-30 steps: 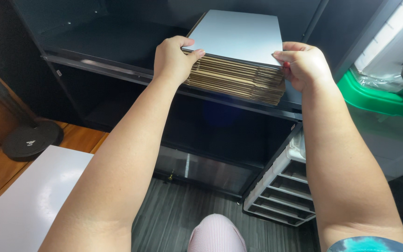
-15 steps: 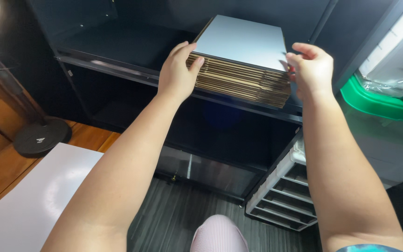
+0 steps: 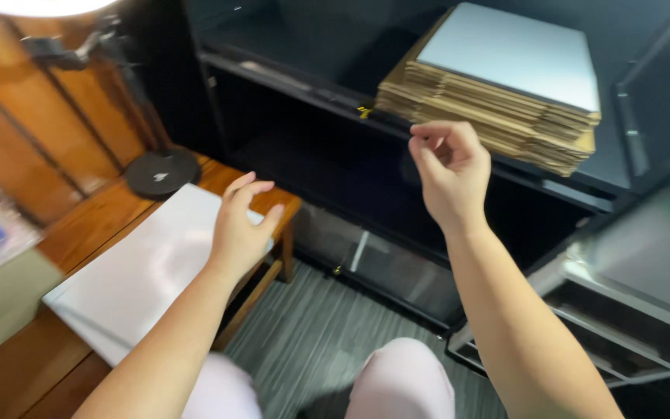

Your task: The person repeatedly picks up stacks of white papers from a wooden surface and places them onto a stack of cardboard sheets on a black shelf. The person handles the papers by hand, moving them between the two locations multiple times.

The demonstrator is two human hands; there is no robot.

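On the black shelf (image 3: pixel 335 97), far right, sits the stack of flattened cardboard sheets (image 3: pixel 498 101).
Just below its near edge hovers the right hand (image 3: pixel 447 174), fingers loosely curled, empty; the left hand (image 3: pixel 240 229), fingers spread, hangs over a white board (image 3: pixel 133 279) on the wooden table (image 3: pixel 87 233).

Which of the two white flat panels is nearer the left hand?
The white sheet on the wooden table, just under the left hand; the other tops the cardboard stack on the black shelf.

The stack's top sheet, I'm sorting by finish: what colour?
Pale grey-white, atop the brown cardboard stack, seen in the head view.
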